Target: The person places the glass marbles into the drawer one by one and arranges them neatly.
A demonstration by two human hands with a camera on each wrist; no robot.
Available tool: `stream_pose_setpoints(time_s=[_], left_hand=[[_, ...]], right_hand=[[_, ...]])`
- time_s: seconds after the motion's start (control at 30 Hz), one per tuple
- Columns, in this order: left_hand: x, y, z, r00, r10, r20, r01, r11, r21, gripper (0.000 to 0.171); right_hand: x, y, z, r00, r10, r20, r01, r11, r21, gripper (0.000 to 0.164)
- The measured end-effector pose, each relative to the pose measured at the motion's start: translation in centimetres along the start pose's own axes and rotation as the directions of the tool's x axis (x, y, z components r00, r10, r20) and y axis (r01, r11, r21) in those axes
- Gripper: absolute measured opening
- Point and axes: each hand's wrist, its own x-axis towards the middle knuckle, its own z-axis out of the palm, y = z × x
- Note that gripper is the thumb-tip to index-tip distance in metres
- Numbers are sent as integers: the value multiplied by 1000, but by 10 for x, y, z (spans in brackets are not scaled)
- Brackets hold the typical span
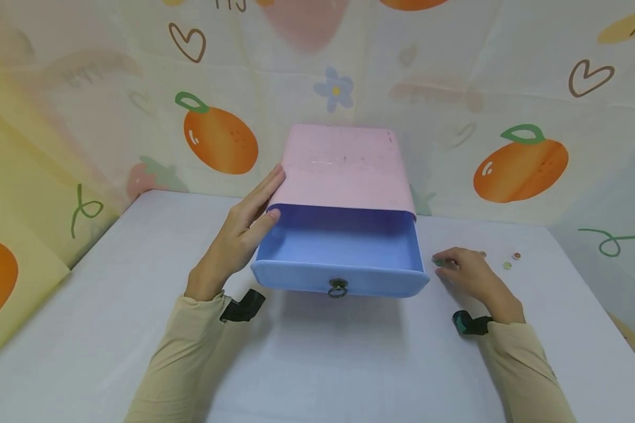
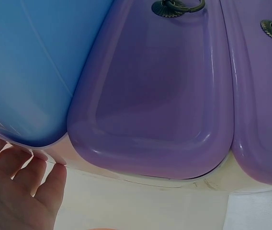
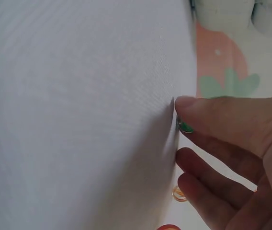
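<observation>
Open blue drawer point(image 1: 296, 277) between my two hands, small green piece point(image 1: 438, 262) at the right fingertips.
My left hand point(image 1: 234, 234) lies along the pink cabinet point(image 1: 346, 170), fingers nearly straight and gripping nothing, I'd judge to steady it; that forearm angles forward and inward. My right hand point(image 1: 468, 275) leans in low over the table point(image 1: 338, 376), thumb and finger narrowed in a pinch on the green piece, probably because it's tiny; other small discs point(image 1: 516, 256) lie just beyond that hand.
</observation>
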Motion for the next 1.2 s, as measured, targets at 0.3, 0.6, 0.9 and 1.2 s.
stream_pose_setpoints(time_s=[0.3,0.6,0.9,1.2], left_hand=[[0,0,0,1000,-4,-1,4,1000,-2,56],[0,1,0,1000,-6,2,6,1000,1,56],[0,1,0,1000,-6,3,6,1000,3,56],[0,1,0,1000,-11,6,11,1000,6,56]], right_hand=[[-1,-1,0,999,-38,1,38,999,-22,27],[0,-4,1,999,-43,0,43,998,-53,23],[-1,-5,-1,1000,-26,15,26,999,-45,22],[-2,-10,-6,1000,-5,12,6,1000,-8,25]])
